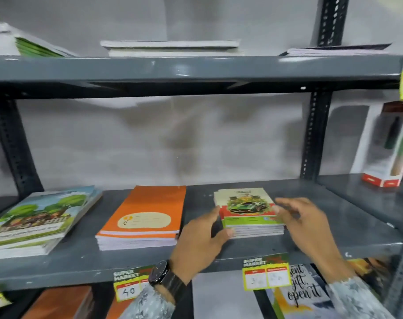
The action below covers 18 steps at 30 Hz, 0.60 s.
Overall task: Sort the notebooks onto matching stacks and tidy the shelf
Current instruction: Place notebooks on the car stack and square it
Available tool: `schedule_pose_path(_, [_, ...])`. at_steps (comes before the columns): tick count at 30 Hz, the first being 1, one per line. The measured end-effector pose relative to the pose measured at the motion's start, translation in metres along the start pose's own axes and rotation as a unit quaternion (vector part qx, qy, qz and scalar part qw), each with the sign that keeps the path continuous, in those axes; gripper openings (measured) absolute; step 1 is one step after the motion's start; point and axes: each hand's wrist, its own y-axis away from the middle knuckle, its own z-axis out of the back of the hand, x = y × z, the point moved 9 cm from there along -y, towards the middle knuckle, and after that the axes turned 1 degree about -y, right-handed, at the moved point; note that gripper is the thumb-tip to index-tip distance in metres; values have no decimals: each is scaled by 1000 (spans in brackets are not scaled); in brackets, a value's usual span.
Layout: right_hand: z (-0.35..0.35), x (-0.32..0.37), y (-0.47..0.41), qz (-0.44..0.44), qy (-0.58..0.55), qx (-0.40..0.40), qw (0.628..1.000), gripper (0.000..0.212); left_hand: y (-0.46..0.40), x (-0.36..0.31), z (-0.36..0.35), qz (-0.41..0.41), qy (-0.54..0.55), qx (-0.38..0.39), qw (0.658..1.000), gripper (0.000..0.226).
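Three notebook stacks lie on the grey middle shelf (pixel 219 194). At the left is a fanned, uneven stack with tree covers (pixel 35 217). An orange stack (pixel 147 215) sits in the middle. To the right is a small stack with a green car cover (pixel 246 206). My left hand (pixel 202 242), a watch on its wrist, touches the front left corner of the car stack with fingers and thumb. Blurred and with fingers spread, my right hand (pixel 304 222) hovers at that stack's right side; whether it touches is unclear.
The upper shelf (pixel 196 67) carries a green stack (pixel 35 47) at the left, a white stack (pixel 170 46) in the middle and a thin pile (pixel 338 51) at the right. A boxed product (pixel 389 143) stands far right. Price tags (pixel 266 276) hang on the shelf edge, with books below.
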Motion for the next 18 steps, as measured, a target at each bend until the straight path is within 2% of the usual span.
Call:
schedule_pose_path(1, [-2, -11, 1, -17, -10, 39, 999, 18, -3, 1, -11, 12, 14, 15, 1000, 63])
schedule_pose_path(3, [-11, -25, 5, -27, -41, 110, 993, 38, -8, 5, -28, 31, 24, 30, 999, 68])
schedule_pose_path(6, [-22, -32, 10, -18, -65, 139, 988, 57, -9, 14, -32, 41, -13, 6, 999, 66])
schedule_pose_path(13, [-31, -30, 12, 13, -23, 143, 989, 54, -3, 13, -27, 55, -34, -58, 996, 59])
schedule_pose_path(18, [-24, -33, 13, 19, -35, 112, 993, 40, -3, 18, -24, 80, 11, -72, 994, 57])
